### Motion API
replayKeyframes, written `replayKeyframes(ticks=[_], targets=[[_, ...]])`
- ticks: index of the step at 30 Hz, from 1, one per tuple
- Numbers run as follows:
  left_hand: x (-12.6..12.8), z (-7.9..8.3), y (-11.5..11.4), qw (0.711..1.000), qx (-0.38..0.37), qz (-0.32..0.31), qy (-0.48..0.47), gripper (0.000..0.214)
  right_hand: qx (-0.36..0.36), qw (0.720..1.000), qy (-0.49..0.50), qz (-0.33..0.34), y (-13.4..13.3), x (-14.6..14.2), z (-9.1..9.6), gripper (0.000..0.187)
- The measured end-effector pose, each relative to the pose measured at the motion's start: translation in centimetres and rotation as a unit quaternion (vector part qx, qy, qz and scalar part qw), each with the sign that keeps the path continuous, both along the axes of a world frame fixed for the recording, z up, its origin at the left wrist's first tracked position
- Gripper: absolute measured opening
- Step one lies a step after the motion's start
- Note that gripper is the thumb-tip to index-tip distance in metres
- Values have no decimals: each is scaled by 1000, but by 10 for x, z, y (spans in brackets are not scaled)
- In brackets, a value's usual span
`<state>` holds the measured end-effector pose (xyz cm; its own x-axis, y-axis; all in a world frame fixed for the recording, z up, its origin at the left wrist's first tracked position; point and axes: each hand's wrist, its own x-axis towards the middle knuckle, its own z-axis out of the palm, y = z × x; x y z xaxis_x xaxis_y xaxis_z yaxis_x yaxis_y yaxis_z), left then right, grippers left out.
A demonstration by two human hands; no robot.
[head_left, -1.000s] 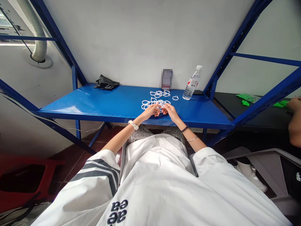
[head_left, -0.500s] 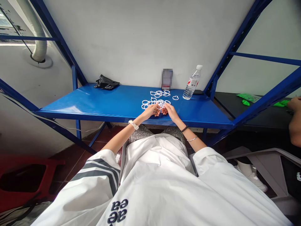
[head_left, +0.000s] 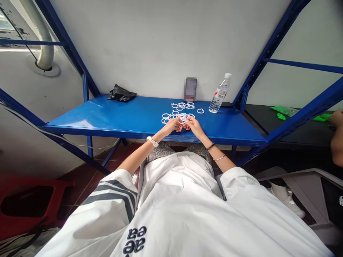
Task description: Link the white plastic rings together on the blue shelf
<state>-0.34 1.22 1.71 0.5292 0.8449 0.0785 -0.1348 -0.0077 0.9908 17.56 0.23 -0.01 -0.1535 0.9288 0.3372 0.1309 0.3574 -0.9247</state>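
My left hand [head_left: 172,126] and my right hand [head_left: 194,126] meet near the front edge of the blue table [head_left: 112,117]. Between their pinched fingers is a white curtain ring [head_left: 182,120], which both seem to grip; the fingers hide part of it. Just beyond my fingertips lies a pile of similar white rings [head_left: 165,118], some overlapping. Farther back sits a second group of white rings [head_left: 181,106]. A single ring [head_left: 200,111] with a small clasp lies apart on the right.
A water bottle [head_left: 219,93] stands at the back right, with a dark flat object [head_left: 226,104] beside it. A blurred phone-like object [head_left: 190,89] leans on the wall. A crumpled black bag [head_left: 121,93] lies back left. Another person's hand [head_left: 336,117] is at the right, near green pieces [head_left: 321,117].
My right fingers have shifted slightly left and closed in nearer the left hand, around the ring. The ring groups on the table look the same.
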Motion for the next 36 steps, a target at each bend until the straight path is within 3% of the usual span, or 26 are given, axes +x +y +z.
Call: replayKeyframes(ticks=[15, 29, 36], targets=[[0, -1, 1, 1000, -6, -6, -6, 50, 33, 998, -44, 12, -4, -1, 3, 65], [0, 6, -2, 999, -3, -36, 22, 70, 44, 998, -35, 12, -2, 1, 1, 66], [0, 1, 1, 998, 27, -47, 24, 70, 39, 999, -20, 3, 1, 2, 0, 69]])
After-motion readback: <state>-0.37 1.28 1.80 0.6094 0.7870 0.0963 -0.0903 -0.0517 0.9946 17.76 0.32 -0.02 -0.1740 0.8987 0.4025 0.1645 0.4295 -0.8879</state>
